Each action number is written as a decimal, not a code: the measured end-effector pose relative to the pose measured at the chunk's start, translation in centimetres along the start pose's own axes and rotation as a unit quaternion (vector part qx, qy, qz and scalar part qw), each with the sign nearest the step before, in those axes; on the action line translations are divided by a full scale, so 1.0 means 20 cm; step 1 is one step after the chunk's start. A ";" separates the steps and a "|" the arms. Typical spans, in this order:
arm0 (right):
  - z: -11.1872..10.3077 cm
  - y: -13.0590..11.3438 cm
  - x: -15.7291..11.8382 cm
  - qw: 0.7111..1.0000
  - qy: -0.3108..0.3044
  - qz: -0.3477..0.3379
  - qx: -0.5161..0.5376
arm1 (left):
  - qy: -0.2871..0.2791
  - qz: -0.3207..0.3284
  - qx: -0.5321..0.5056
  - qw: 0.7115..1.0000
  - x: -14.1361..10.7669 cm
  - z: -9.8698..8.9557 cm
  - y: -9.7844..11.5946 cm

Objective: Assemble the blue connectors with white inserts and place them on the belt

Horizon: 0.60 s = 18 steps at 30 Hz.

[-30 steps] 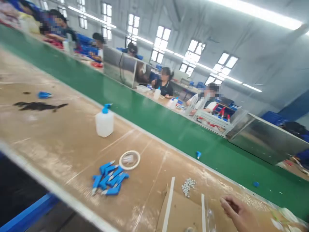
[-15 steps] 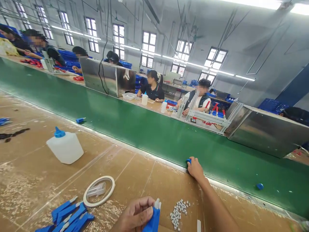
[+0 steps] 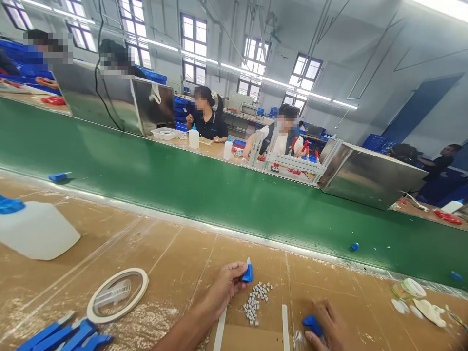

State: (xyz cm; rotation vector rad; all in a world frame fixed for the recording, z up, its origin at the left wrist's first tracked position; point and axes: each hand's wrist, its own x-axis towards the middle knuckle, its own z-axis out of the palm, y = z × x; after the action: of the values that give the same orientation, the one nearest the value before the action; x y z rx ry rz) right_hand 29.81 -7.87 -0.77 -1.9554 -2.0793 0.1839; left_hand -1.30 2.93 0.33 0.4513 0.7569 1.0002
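A blue piece with a pale tip (image 3: 247, 272) is pinched in my left hand (image 3: 229, 282), tip upward, just above a pile of small grey-white bits (image 3: 257, 301). At the lower right, my right hand (image 3: 326, 325) has its thumb and fingers around another blue piece (image 3: 312, 323), low over the brown table (image 3: 175, 273). That hand is slightly blurred. Several blue pieces with pale tips (image 3: 73, 336) lie heaped at the lower left, beside a white ring (image 3: 117, 295) with a clear plastic item inside it.
A white bottle with a blue cap (image 3: 44, 231) stands at the left. Beyond the table runs a green belt (image 3: 164, 180) carrying a few blue pieces. A jar (image 3: 408, 289) sits at the right. Across the belt, people sit among metal boxes (image 3: 98, 97) and a frame with red clamps (image 3: 292, 163).
The view has shifted right. My right hand has come back from the belt's edge to the table with a blue piece. My left hand has moved forward, beside the grey-white pile.
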 end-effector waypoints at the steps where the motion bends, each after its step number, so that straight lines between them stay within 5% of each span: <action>1: -0.02 -0.05 0.03 0.999 0.030 -0.014 0.005 | -0.002 0.001 -0.001 1.000 0.00 0.00 0.00; 3: -0.03 -0.18 0.10 0.996 0.069 -0.032 0.044 | -0.008 0.005 -0.005 1.000 -0.01 -0.02 0.00; 8: 0.05 -0.48 0.24 0.985 -0.061 -0.129 0.098 | -0.030 0.010 -0.018 0.999 -0.03 -0.05 0.02; 18: 0.15 -0.47 0.36 0.973 -0.117 -0.200 -0.002 | -0.052 -0.005 -0.050 0.997 0.02 -0.11 0.00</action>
State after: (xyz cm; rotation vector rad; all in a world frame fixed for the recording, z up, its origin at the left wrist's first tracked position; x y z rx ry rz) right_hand 19.61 -1.19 -0.15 -1.5319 -2.5743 0.3372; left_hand -2.79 3.36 -1.15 0.4082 0.6122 0.9925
